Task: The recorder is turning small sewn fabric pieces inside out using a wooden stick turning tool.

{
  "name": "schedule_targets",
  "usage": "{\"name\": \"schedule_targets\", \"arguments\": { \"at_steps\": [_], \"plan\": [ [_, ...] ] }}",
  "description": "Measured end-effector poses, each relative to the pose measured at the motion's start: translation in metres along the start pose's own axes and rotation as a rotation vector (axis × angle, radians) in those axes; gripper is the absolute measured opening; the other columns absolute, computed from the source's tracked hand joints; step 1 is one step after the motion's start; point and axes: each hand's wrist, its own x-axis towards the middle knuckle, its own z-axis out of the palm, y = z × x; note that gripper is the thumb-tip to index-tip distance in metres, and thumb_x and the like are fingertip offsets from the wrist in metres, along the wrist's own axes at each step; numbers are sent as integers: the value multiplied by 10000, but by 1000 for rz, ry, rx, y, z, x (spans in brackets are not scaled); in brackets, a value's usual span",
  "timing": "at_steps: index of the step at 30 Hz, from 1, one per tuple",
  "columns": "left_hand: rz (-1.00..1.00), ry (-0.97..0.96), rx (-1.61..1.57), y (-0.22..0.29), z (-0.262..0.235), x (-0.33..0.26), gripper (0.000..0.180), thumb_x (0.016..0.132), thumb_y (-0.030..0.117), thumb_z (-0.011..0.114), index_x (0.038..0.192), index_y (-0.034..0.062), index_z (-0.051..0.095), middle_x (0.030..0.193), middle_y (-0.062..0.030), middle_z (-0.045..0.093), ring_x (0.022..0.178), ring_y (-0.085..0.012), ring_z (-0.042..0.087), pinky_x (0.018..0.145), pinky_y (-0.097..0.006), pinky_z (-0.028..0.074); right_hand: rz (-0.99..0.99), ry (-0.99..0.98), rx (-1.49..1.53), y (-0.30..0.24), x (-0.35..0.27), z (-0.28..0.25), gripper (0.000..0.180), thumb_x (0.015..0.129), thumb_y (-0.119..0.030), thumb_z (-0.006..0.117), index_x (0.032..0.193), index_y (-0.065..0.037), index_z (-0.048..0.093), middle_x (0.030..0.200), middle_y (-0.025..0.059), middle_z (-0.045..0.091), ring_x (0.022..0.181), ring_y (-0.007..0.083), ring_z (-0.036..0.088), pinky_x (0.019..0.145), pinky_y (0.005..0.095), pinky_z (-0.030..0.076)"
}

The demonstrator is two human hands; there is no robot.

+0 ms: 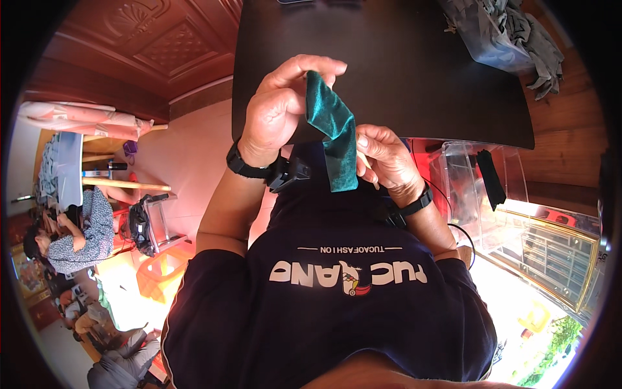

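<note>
A dark green velvet strip (334,126) hangs folded between my hands, just off the near edge of the dark table. My left hand (277,113) holds its upper end; the index finger reaches out above the fabric and the velvet hides some fingertips. At the strip's right edge, my right hand (389,161) pinches with thumb and fingers. Something thin and pale shows beside those fingers, too small to name. The strip's lower end dangles free below the hands. Both wrists wear black straps, the left one with a small black device.
Beyond my hands stretches the dark table (414,84). A clear bin (499,55) of grey fabric stands at its far right. To the right is a clear plastic container (463,188) with a black strip over it. Other people (78,236) sit at left, near an orange stool (159,275).
</note>
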Motion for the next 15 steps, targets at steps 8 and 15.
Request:
{"name": "schedule_targets", "arguments": {
  "at_steps": [8, 15],
  "plan": [
    [23, -222, -329, -13, -4, 6, 160, 702, 101, 443, 787, 2, 535, 769, -97, 504, 674, -162, 441, 615, -270, 360, 190, -156, 271, 3, -1, 2, 345, 944, -282, 528, 731, -11, 530, 548, 59, 510, 367, 65, 404, 319, 174, 319],
    [169, -236, 0, -13, -4, 12, 264, 806, 270, 505, 823, 7, 496, 783, -114, 487, 699, -190, 460, 643, -294, 385, 207, -199, 456, 2, -4, -2, 279, 956, -229, 505, 992, 45, 539, 580, 23, 462, 394, 60, 399, 312, 156, 296]
  ]
}}
